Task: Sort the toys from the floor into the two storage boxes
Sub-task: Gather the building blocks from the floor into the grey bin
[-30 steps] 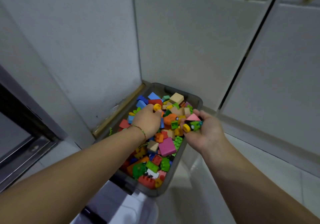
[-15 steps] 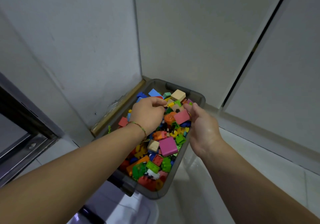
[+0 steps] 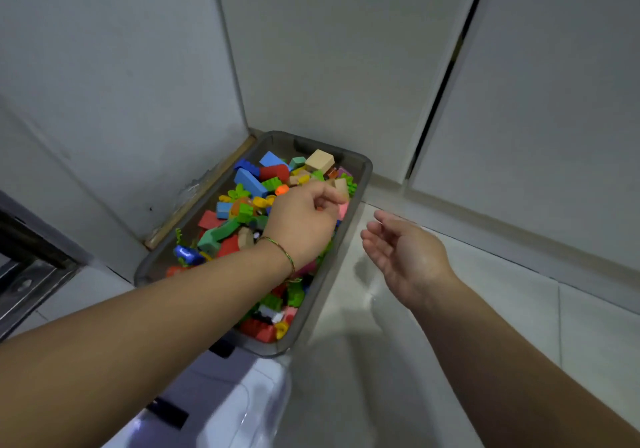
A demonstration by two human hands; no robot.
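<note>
One box (bricks heaped); left hand grip curled, contents unclear; right hand splayed, empty.

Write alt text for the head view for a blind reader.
A person's left hand reaches, fingers curled, into a grey storage box full of colourful toy blocks in a wall corner. The right hand hovers open over the floor beside it.

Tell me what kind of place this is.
Probably a room corner in a home, seen at floor level: a grey storage box full of toy bricks, a glossy tiled floor, white cupboard doors.
</note>
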